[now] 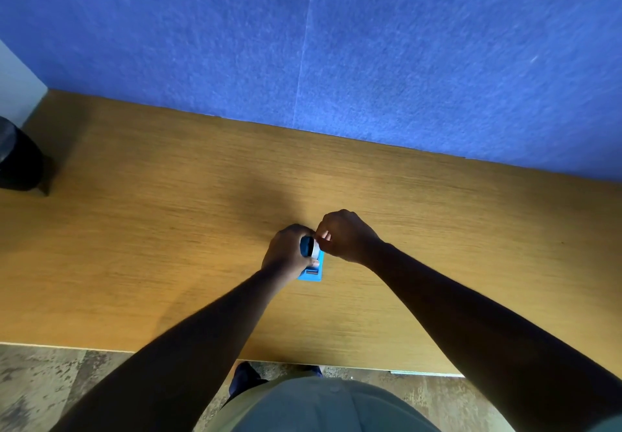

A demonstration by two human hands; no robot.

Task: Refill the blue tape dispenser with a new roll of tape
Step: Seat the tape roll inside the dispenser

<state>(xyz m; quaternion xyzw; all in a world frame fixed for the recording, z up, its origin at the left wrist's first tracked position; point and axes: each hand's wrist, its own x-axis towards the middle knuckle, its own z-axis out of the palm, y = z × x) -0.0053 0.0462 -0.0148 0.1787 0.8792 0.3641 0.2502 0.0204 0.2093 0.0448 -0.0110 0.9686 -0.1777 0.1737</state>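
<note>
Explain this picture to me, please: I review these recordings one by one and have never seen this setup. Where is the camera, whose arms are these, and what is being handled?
No machine here: a person works with bare hands. The single picture comes from a wide-angle camera worn on the head, looking forward and down, so both arms reach in from the bottom.

The surface is a wooden table standing against a blue felt wall. A dark object sits at its far left edge; too little of it shows to name it.

The left hand closes its grip around the blue tape dispenser, which rests on the table. The right hand pinches at the roll of tape at the dispenser's top. Whether the roll is fully seated cannot be told.
</note>
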